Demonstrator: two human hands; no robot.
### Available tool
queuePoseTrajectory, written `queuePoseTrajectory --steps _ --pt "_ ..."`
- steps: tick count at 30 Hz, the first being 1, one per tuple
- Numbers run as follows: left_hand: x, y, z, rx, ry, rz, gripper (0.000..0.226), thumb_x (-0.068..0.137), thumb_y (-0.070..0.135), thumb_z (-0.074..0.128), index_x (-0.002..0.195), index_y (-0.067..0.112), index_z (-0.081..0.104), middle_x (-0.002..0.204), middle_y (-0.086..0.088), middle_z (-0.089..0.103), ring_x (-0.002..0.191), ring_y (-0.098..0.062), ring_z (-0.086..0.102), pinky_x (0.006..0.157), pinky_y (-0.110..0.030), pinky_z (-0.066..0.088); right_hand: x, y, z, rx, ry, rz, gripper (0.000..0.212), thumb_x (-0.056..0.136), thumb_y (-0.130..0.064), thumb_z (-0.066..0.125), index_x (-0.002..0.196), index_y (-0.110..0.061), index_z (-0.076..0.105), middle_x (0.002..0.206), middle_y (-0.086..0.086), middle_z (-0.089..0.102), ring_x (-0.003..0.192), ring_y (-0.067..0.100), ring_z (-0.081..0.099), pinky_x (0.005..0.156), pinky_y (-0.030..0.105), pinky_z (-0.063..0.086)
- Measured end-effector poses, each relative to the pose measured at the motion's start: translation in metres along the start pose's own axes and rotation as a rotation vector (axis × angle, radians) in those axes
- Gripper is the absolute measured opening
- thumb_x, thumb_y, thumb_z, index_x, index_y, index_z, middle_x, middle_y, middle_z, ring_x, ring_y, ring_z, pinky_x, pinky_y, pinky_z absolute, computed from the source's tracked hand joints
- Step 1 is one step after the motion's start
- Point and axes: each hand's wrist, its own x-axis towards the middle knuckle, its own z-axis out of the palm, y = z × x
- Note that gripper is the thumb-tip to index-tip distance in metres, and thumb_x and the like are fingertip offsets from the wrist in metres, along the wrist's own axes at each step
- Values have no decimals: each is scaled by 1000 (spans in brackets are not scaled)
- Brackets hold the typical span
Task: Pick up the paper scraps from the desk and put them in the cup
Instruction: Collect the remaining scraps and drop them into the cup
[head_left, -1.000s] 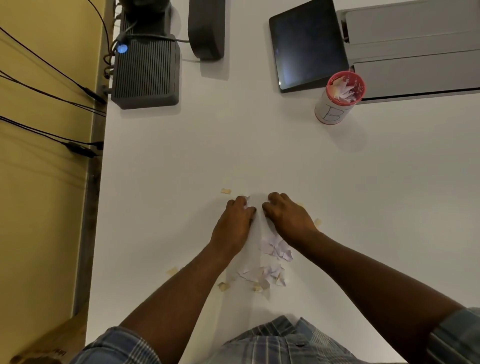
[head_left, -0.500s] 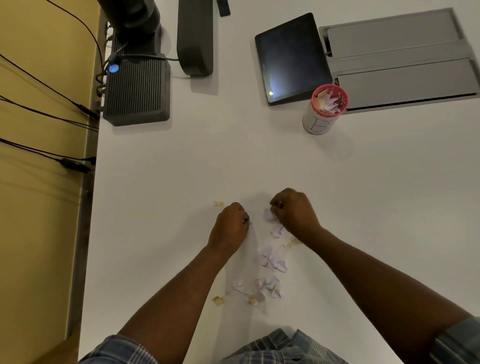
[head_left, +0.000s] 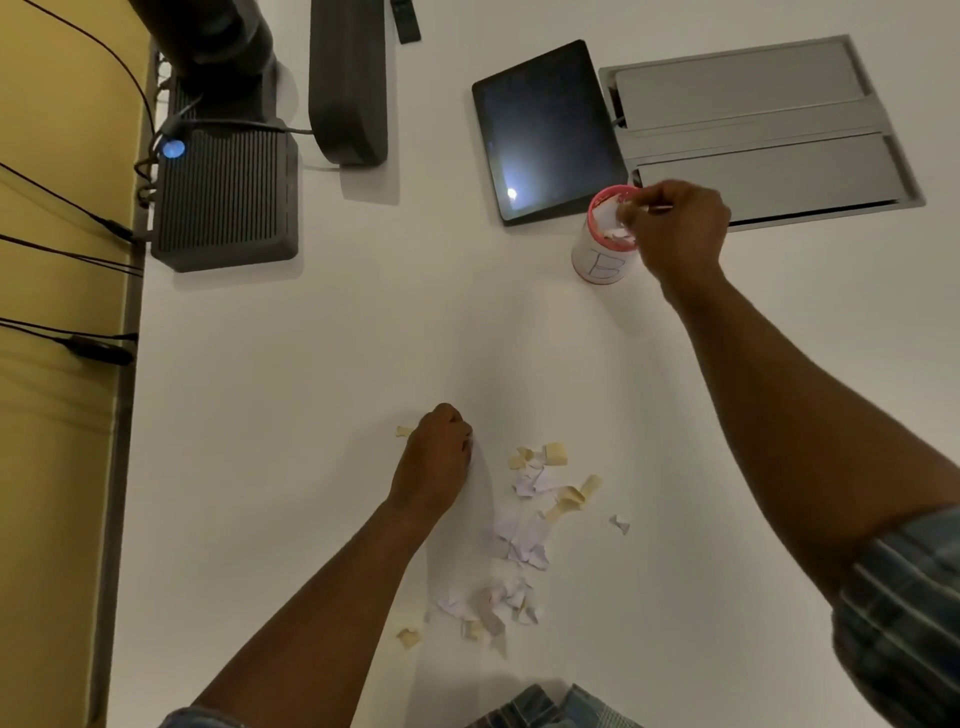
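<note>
Nearest, scraps (head_left: 524, 525) lay just right of the left hand (head_left: 436, 462), curled knuckles-down, its contents hidden. Farther off, the right hand (head_left: 675, 228) pinched scraps over the cup (head_left: 602, 254); releasing them seemed next.

On the table (head_left: 322, 364) the cup (head_left: 600, 254) stands at about one o'clock, scraps inside it, the right hand (head_left: 675, 228) over its rim; the tablet (head_left: 545, 130) lies just behind it at twelve; the paper scraps (head_left: 524, 525) lie scattered near six, the left hand (head_left: 436, 457) just left of them; the ribbed box (head_left: 226, 200) sits at ten o'clock.
</note>
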Motion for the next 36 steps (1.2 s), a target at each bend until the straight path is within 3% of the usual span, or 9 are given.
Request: queuePoseTrajectory --steps 5,9,11,14,19,23,28,31,36 --pt "-5 3 -3 39 7 18 18 89 2 51 94 -2 68 104 -14 62 95 -27 59 81 -35 49 32 1 13 -242 -55 -126 13 85 -16 65 88 -6 72 90 11 72 77 15 63 70 15 42" --pt "-13 5 -8 166 108 35 25 82 9 65 107 8 67 112 -9 63 100 -27 59 72 -35 54 39 0 26 -483 -217 -204 17 88 -16 64 91 0 66 91 17 66 87 30 64 76 27 46" --pt "-16 2 -9 210 142 13 32 80 17 69 112 11 65 118 -8 62 102 -27 59 75 -36 53 41 -2 32 -567 -265 -219 16 89 -13 64 96 1 65 94 18 66 91 31 65 83 32 50" --pt "-18 -6 -8 259 165 -37 38 80 29 68 115 15 62 124 -7 59 106 -27 56 81 -38 50 44 -4 37 -668 -311 -229 19 89 -11 64 102 3 64 100 19 66 95 34 64 88 36 51" --pt "-19 -15 -6 288 178 -128 49 77 42 66 119 19 57 128 -4 53 109 -26 52 82 -38 47 50 -15 34 -769 -378 -93 33 87 -12 66 114 3 57 107 21 61 99 37 61 87 39 50" --pt "-20 -18 -6 223 218 -189 63 72 52 61 126 24 47 131 -5 46 117 -27 46 88 -43 46 53 -24 28 -871 -492 -189 38 89 -16 62 121 2 55 111 23 61 105 40 58 89 43 49" --pt "-18 -21 0 257 67 -208 67 81 63 50 138 30 37 149 -12 30 136 -30 29 104 -48 36 52 -28 16 -931 -440 -272 39 84 -20 71 116 1 61 105 21 64 98 37 61 87 43 50" --pt "-19 -14 5 310 13 -167 56 87 52 52 135 23 43 145 -13 35 131 -31 34 101 -45 40 46 -29 9 -861 -331 -235 37 81 -16 75 111 1 63 104 22 64 96 38 62 86 43 51" --pt "-25 -5 10 228 55 -100 30 92 4 50 122 5 54 124 -14 54 109 -31 52 81 -38 52 28 -19 -5 -534 -68 -358 19 88 -14 63 101 -2 69 99 19 71 85 32 68 78 39 56"
